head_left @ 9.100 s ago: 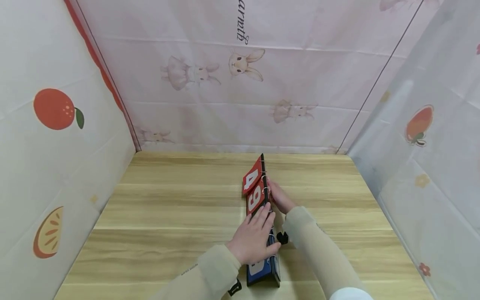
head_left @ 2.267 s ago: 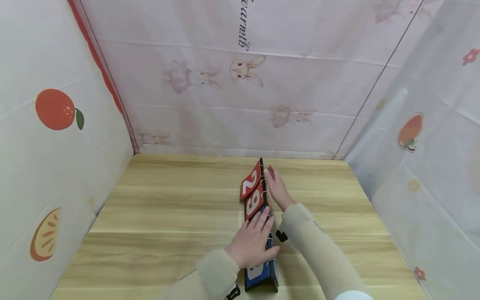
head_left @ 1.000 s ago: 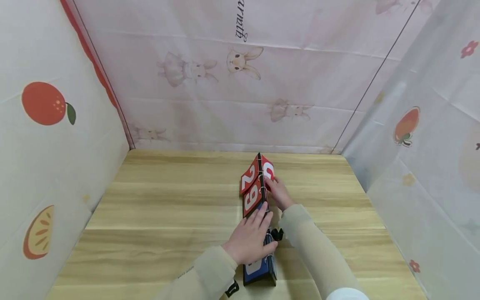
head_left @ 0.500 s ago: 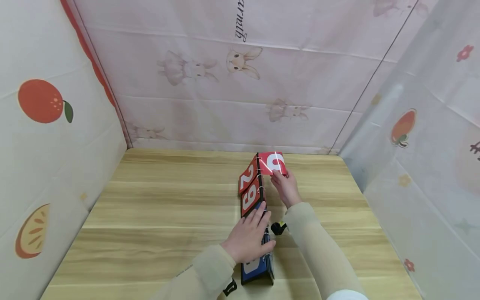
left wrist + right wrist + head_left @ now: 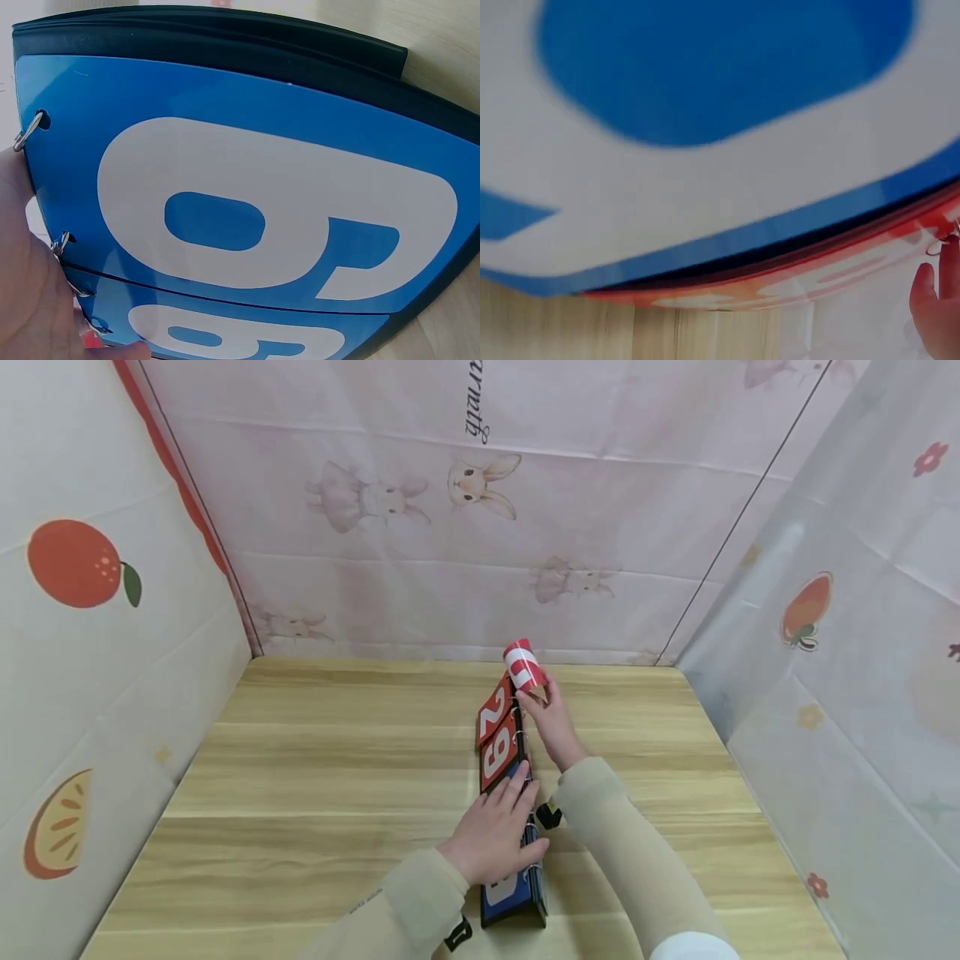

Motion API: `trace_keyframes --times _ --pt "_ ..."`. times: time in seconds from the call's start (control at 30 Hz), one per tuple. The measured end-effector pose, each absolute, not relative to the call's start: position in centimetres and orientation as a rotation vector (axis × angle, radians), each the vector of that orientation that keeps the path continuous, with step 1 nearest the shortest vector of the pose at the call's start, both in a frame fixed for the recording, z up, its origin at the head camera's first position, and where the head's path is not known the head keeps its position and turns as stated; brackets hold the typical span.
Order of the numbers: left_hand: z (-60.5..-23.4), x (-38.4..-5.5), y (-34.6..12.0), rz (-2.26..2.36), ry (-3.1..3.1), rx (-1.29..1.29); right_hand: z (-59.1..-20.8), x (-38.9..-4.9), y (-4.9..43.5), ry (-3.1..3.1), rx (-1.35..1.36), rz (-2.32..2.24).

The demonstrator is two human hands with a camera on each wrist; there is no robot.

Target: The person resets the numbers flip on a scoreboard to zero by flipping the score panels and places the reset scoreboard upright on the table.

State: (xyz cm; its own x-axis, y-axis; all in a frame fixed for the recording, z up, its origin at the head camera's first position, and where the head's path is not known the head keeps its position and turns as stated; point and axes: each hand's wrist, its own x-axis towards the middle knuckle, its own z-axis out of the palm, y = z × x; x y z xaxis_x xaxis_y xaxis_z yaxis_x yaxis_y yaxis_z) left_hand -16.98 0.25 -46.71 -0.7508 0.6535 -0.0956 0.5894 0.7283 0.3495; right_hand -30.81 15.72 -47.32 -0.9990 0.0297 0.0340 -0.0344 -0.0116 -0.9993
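Observation:
A tabletop flip scoreboard stands like a tent on the wooden table, with red number cards at its far end and blue ones nearer. My left hand rests over the blue part, fingers stretched to the ringed top edge. At the far end my right hand pinches a red number card, which bows up over the top edge. A 2 shows on the far red card of the left face. The left wrist view has blue cards with white digits on metal rings. Right fingertips appear beside a ring.
The table has wood-grain strips. Printed cloth walls close it in at the back, left and right. Dark straps show at the wrists.
The right hand took hold of a red card on the right face, lifted it outward, then up and left over the top edge. Earlier, the far left-face digit went from 4 to 2. Left hand stays put.

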Motion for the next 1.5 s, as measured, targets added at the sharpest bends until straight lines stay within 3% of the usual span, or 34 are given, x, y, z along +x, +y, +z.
trace_keyframes --times 0.63,1.07,1.2,1.4,1.5 --pt "-47.1 -17.0 0.0 0.497 2.692 0.978 -48.0 -30.2 15.0 -2.848 0.539 1.126" --pt "-47.4 -17.0 -0.3 0.496 2.746 1.017 -47.3 -30.0 14.7 -2.834 0.724 0.579" --pt "-47.0 -16.9 -0.6 0.478 2.728 0.996 -48.2 -29.9 14.6 -2.812 0.652 0.881" --pt "-47.0 -17.0 -0.2 0.466 2.731 1.011 -49.6 -29.0 15.7 -2.491 0.115 2.168" --pt "-46.9 -16.9 -0.1 0.477 2.715 1.002 -50.0 -28.8 16.4 -2.453 -0.039 2.470"
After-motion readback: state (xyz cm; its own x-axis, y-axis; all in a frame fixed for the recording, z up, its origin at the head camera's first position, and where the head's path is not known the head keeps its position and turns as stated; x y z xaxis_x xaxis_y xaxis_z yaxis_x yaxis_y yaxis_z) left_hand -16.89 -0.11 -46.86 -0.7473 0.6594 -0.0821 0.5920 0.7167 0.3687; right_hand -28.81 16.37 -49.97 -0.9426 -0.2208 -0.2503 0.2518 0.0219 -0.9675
